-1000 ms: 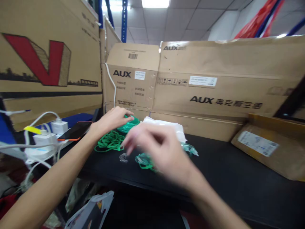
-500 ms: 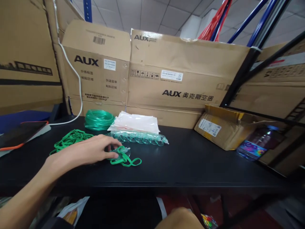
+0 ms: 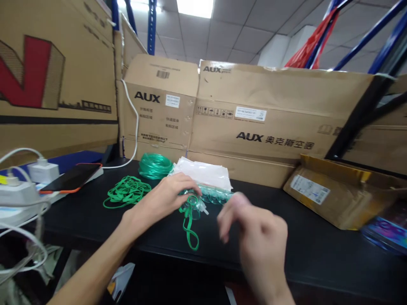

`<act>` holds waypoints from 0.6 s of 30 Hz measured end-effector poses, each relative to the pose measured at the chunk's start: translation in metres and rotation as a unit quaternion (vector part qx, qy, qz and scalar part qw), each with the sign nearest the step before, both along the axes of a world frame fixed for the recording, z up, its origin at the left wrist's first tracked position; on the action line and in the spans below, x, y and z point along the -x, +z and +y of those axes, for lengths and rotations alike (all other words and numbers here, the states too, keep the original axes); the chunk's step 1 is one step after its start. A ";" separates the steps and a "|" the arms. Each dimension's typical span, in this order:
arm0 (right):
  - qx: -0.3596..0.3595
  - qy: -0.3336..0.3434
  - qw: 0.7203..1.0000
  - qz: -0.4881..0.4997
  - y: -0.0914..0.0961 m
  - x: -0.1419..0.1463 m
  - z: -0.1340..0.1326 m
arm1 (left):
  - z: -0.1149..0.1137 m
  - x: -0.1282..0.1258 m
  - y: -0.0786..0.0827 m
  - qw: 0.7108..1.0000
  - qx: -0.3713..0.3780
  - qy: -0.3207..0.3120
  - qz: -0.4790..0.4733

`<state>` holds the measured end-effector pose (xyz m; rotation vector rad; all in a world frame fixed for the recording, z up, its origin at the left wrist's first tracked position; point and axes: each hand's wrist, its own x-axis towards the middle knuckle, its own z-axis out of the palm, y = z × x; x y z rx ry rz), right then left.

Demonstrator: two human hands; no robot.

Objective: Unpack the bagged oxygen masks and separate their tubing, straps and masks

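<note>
My left hand (image 3: 173, 192) is closed on a clear green oxygen mask (image 3: 197, 209) just above the black table. A white connector sticks out of the mask on the right, and its green elastic strap (image 3: 190, 237) dangles in a loop below. To the right of it, my right hand (image 3: 254, 237) is in the air, blurred, with loosely bent fingers apart and nothing seen in them. Behind the left hand lies a row of nested clear green masks (image 3: 214, 195), partly covered by it. A tangled heap of green elastic straps (image 3: 127, 190) lies left of that hand.
A coil of green tubing (image 3: 155, 165) and white sheets (image 3: 203, 173) lie at the back, before tall cardboard boxes (image 3: 254, 144). An open carton (image 3: 318, 195) and a bottle (image 3: 386, 233) stand at right. A phone (image 3: 71, 178), white chargers (image 3: 44, 170) and cables are at left.
My right hand has come up from below the table edge to near the mask. My left hand has lifted and turned the mask, so the strap hangs down. The view has swung left.
</note>
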<state>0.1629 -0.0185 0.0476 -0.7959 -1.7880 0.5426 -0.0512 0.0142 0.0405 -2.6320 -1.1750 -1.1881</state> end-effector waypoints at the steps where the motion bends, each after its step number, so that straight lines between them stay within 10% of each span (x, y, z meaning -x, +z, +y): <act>1: 0.021 -0.014 0.999 0.023 -0.002 0.001 0.009 | -0.002 -0.003 0.000 1.000 -0.018 -0.011 -0.016; 9: 0.317 0.249 0.914 0.050 -0.024 0.015 0.051 | 0.001 -0.016 -0.012 0.992 -0.047 -0.032 -0.114; 18: 0.326 0.187 0.916 0.140 -0.030 0.005 0.065 | 0.009 -0.035 -0.021 0.932 0.064 0.019 -0.357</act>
